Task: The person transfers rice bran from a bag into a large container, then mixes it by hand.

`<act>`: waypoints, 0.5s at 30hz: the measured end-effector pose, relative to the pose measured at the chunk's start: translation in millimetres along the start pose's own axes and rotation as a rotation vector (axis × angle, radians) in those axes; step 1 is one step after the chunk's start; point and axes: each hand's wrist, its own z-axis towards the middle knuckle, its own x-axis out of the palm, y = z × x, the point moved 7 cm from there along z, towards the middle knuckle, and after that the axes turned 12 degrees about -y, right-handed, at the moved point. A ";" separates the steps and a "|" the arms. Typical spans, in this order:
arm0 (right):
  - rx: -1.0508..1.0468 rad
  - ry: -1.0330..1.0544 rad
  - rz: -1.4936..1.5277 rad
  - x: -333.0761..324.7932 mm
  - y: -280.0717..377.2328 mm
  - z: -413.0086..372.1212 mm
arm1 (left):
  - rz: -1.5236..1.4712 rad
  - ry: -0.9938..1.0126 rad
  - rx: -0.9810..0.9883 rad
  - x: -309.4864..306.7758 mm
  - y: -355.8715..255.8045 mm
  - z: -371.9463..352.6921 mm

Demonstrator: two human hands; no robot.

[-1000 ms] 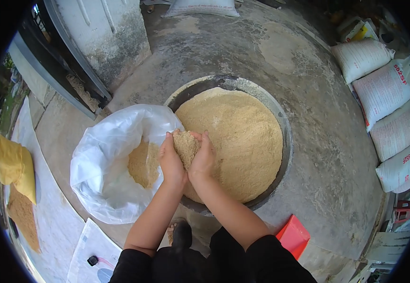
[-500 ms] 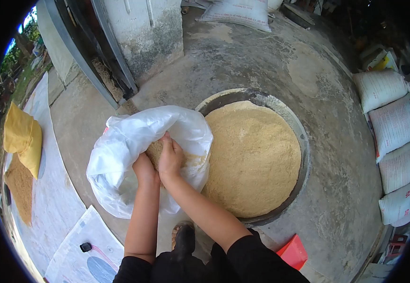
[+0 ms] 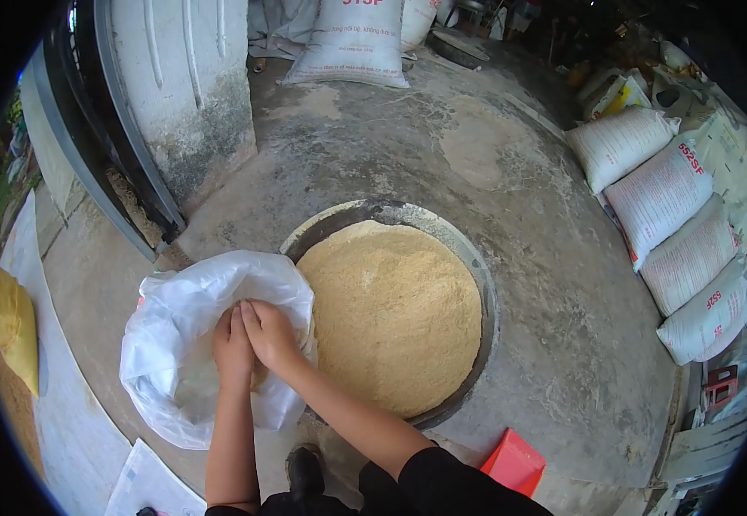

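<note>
A white plastic sack (image 3: 162,344) stands with its mouth rolled open, left of a wide round basin (image 3: 487,292) heaped with pale yellow meal (image 3: 395,310). Both hands are over the sack's mouth, pressed side by side. My left hand (image 3: 233,344) has its fingers together against the other hand. My right hand (image 3: 270,331) is curled beside it, fingertips meeting near the top. Whatever lies between the palms is hidden. Some tan material shows just below the right hand.
A red scoop-like object (image 3: 515,464) lies on the concrete floor at the lower right. Several printed sacks (image 3: 661,202) line the right side, and another sack (image 3: 352,43) stands at the back. A yellow bag (image 3: 8,318) sits at the far left, and a metal-framed doorway is at the upper left.
The view has shifted, so the basin and sack appear lower and further left. The hands have closed together, and the brown grain seen between them earlier is out of sight.
</note>
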 end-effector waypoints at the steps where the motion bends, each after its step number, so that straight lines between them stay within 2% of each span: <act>1: 0.021 0.077 -0.028 -11.1 4.4 3.9 | 0.003 0.014 0.009 1.4 -5.9 -2.6; 2: 0.043 0.157 -0.057 -16.1 5.1 4.8 | 0.198 0.093 0.132 9.5 -16.0 -9.2; 3: -0.123 -0.003 -0.093 -30.6 -0.9 4.4 | 0.394 0.175 0.255 18.7 -25.4 -17.9; 6: -0.050 -0.013 0.006 -84.4 9.0 3.4 | 0.472 0.283 0.274 37.2 -57.1 -50.8; 8: 0.132 -0.105 0.188 -122.8 -14.1 -1.0 | 0.460 0.330 0.287 53.1 -71.1 -69.4; 10: 0.249 -0.245 0.148 -168.4 -47.2 -6.1 | 0.209 0.406 0.423 77.2 -74.5 -89.1; 12: 0.371 -0.457 0.095 -211.5 -96.9 -17.2 | 0.179 0.492 0.462 107.3 -63.7 -115.1; 13: 0.377 -0.477 0.098 -225.7 -111.7 -20.3 | 0.144 0.550 0.496 123.4 -56.5 -126.5; 15: 0.831 -0.621 0.323 -242.7 -162.2 -48.0 | 0.251 0.591 0.490 154.2 -18.1 -139.1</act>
